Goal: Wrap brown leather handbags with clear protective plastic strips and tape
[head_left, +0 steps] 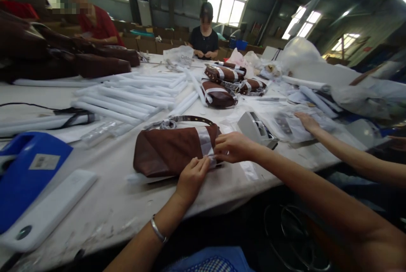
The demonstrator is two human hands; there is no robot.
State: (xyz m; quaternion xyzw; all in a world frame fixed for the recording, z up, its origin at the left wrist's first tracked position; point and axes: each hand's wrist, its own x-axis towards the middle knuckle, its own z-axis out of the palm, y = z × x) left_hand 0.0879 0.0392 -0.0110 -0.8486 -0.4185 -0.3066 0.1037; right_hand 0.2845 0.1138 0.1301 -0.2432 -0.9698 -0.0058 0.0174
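Observation:
A brown handbag (169, 147) lies on its side on the table, with a white wrap strip (206, 141) around its right part. Its studded strap (193, 119) arches along the far edge, partly covered in clear wrapping. My left hand (194, 175) is closed at the bag's near edge, its fingertips pressed on the lower end of the strip; its thumb is hidden. From the right, my right hand (234, 146) reaches to the bag's right end. Its fingers are bent and pinched together at the strip, right beside my left fingertips.
At left are a blue tape-gun-like device (34, 170) and a white handheld device (50, 208). White rolled tubes (127, 94) lie beyond the bag; wrapped brown bags (220, 94) sit farther back. A grey-white dispenser (255, 128) stands at right, near a co-worker's hand (307, 123) on plastic bags.

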